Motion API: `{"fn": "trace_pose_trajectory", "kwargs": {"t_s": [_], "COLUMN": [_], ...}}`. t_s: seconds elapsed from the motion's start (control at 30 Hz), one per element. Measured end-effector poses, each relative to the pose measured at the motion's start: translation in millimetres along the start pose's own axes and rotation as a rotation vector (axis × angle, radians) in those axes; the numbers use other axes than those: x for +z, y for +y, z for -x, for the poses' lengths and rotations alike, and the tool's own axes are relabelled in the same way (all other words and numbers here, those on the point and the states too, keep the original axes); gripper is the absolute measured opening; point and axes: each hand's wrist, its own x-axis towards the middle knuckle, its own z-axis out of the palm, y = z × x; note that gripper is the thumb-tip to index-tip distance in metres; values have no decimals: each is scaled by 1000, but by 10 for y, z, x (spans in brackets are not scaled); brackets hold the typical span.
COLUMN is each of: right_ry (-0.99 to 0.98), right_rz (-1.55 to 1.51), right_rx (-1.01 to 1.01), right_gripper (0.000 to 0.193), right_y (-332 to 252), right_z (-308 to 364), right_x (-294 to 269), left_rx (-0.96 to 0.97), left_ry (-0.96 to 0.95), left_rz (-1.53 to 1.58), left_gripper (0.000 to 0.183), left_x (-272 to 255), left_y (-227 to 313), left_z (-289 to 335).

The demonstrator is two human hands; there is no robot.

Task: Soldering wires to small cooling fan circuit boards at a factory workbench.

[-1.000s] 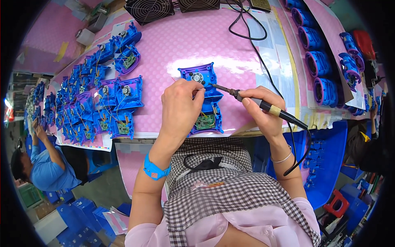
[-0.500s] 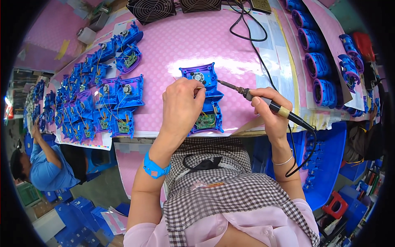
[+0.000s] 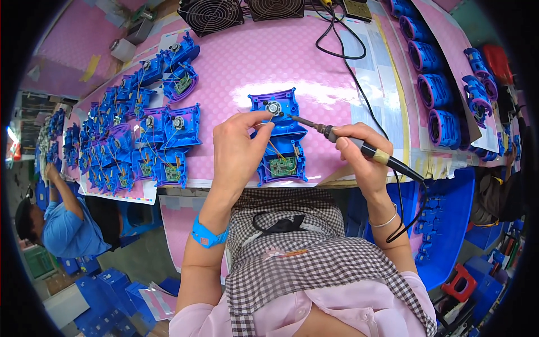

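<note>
A blue plastic housing (image 3: 281, 137) lies open on the pink table mat (image 3: 236, 62), with a small round speaker at its top and a green circuit board (image 3: 282, 165) at its bottom. My left hand (image 3: 238, 149) rests over its left side, thumb and forefinger pinching a thin wire next to the speaker. My right hand (image 3: 362, 154) grips a soldering iron (image 3: 359, 147) like a pen. The iron's tip reaches left to the speaker's edge.
Several more blue housings (image 3: 140, 140) lie in rows on the left of the mat. Two black fans (image 3: 212, 15) stand at the far edge. Round blue parts (image 3: 435, 73) line the right side. A black cable (image 3: 348, 56) crosses the mat. A person in blue (image 3: 53, 224) works at lower left.
The soldering iron's tip has stayed at the speaker while my right hand shifted slightly. My left hand keeps its pinch by the speaker.
</note>
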Motion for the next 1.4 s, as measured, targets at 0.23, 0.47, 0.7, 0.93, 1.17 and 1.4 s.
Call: {"fn": "trace_pose_trajectory", "kwargs": {"t_s": [0.23, 0.47, 0.7, 0.93, 1.17, 1.4], "right_ry": [-86, -60, -19, 144, 110, -5], "right_rz": [59, 43, 19, -50, -107, 215], "right_rx": [-111, -103, -86, -77, -130, -263], "right_gripper": [15, 15, 15, 20, 27, 31], "right_y": [33, 93, 18, -39, 39, 141], "right_z": [-52, -67, -56, -1, 103, 157], "right_x": [142, 202, 141, 84, -4, 16], "left_rx": [7, 7, 46, 38, 31, 11], "left_ry": [110, 93, 82, 74, 84, 54], "left_rz": [-28, -29, -48, -29, -2, 10], "left_gripper": [14, 13, 12, 11, 9, 7], "left_x": [69, 76, 90, 102, 113, 93], "left_y": [-24, -62, -82, -60, -71, -43], "left_z": [9, 4, -6, -15, -16, -16]}}
